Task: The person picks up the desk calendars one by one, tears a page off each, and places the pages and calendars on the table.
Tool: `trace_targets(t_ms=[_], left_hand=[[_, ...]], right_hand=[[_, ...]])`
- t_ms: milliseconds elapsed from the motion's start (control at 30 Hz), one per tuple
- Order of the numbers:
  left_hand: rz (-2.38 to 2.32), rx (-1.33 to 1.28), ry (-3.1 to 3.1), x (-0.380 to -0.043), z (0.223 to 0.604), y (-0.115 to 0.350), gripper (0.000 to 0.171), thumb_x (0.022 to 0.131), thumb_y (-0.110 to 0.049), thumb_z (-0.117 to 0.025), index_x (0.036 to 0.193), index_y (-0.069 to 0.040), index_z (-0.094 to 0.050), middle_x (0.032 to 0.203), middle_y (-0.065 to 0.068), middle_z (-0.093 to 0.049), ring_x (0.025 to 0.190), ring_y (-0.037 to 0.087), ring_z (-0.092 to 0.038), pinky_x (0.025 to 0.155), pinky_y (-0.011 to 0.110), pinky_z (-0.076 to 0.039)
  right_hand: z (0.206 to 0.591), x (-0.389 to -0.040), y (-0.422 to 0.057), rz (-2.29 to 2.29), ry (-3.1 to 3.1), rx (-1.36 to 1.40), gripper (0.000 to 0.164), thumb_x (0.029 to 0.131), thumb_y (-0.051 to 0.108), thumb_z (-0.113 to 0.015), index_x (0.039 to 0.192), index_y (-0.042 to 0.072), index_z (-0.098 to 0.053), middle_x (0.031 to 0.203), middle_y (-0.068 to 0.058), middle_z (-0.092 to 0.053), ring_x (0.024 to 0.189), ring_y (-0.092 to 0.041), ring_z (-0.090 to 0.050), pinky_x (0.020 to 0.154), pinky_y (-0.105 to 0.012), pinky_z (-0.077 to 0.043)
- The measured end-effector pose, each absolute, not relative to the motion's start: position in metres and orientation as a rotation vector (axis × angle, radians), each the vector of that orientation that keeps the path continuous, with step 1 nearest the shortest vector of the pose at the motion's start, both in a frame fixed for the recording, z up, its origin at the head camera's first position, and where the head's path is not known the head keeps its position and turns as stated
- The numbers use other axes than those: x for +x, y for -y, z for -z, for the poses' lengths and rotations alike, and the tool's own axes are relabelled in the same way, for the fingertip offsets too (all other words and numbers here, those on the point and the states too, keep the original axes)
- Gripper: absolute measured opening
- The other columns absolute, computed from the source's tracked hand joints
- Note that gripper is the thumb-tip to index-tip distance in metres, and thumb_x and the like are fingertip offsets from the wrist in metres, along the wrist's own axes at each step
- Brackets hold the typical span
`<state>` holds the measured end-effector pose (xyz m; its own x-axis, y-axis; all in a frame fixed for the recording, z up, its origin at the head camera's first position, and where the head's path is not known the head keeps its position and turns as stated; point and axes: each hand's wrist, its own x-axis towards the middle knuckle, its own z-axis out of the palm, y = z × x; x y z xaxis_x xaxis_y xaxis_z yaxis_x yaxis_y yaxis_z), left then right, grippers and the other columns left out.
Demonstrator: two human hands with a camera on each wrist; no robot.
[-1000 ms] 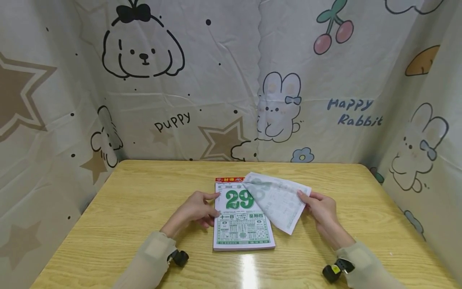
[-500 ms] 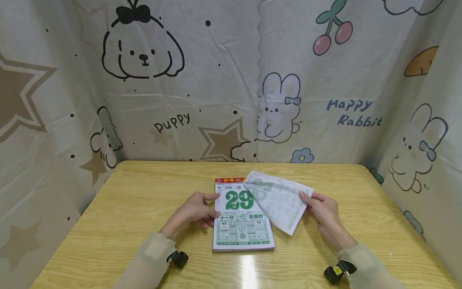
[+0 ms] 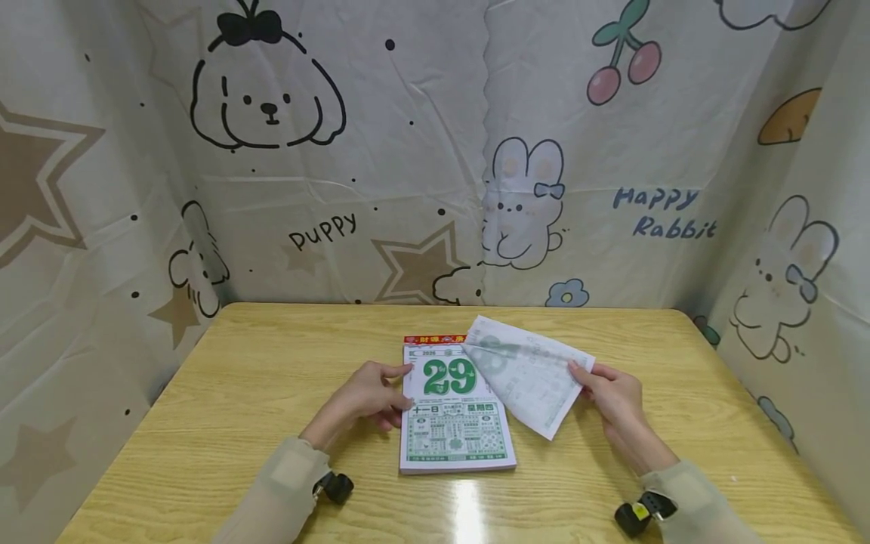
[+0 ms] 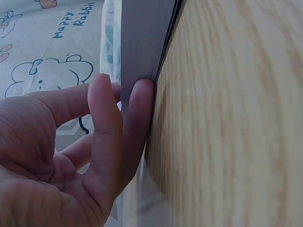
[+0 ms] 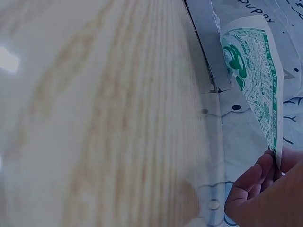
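Note:
A thick tear-off calendar (image 3: pixel 458 438) lies on the wooden table, its top page showing a large green 29 below a red header strip (image 3: pixel 435 340). My left hand (image 3: pixel 372 394) is at its left edge, thumb and index fingertips right at the edge. In the left wrist view another finger (image 4: pixel 140 101) presses flat against the side of the page block. Folded back to the upper right is a loose-hanging calendar page (image 3: pixel 530 378), pale underside up, its narrow end still meeting the pad at the header. My right hand (image 3: pixel 615 397) pinches that page's right corner between thumb and fingers.
The yellow wood-grain table (image 3: pixel 306 340) has rounded far corners. Behind it and along both sides hangs a pale curtain (image 3: pixel 408 166) printed with a puppy, rabbits and stars. Each wrist carries a small black camera (image 3: pixel 337 487).
My right hand has drawn the page a little up and to the right, and more of the red header and of the 29 shows. My left hand has stayed in place.

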<state>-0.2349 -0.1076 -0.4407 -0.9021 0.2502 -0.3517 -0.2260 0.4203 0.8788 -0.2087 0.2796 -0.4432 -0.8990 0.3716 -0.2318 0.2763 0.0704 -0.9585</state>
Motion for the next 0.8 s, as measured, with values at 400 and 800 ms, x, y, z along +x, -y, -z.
trace_targets(t_ms=[400,800], left_hand=[[-1.517,0.048,-2.233,-0.2331,0.4392,0.1089,0.072,0.088,0.000,-0.082,0.154,-0.008,-0.055,0.085,0.020,-0.069,0.054,0.020,-0.068,0.046,0.027,-0.058],[-1.499,0.029,-2.238,-0.2335,0.4384,0.1076,0.070,0.088,-0.002,-0.082,0.153,-0.011,-0.057,0.087,0.020,-0.068,0.054,0.021,-0.068,0.047,0.028,-0.059]], right_hand=[[0.4386,-0.2067,-0.2806,-1.994,2.227,-0.698,0.047,0.097,0.028,-0.080,0.126,-0.006,-0.066,0.090,0.006,-0.071,0.080,-0.006,-0.064,0.071,-0.022,-0.056],[0.4403,-0.2056,-0.2829,-1.990,2.219,-0.722,0.047,0.097,0.027,-0.080,0.128,-0.006,-0.065,0.093,0.007,-0.070,0.082,-0.006,-0.063,0.073,-0.022,-0.055]])
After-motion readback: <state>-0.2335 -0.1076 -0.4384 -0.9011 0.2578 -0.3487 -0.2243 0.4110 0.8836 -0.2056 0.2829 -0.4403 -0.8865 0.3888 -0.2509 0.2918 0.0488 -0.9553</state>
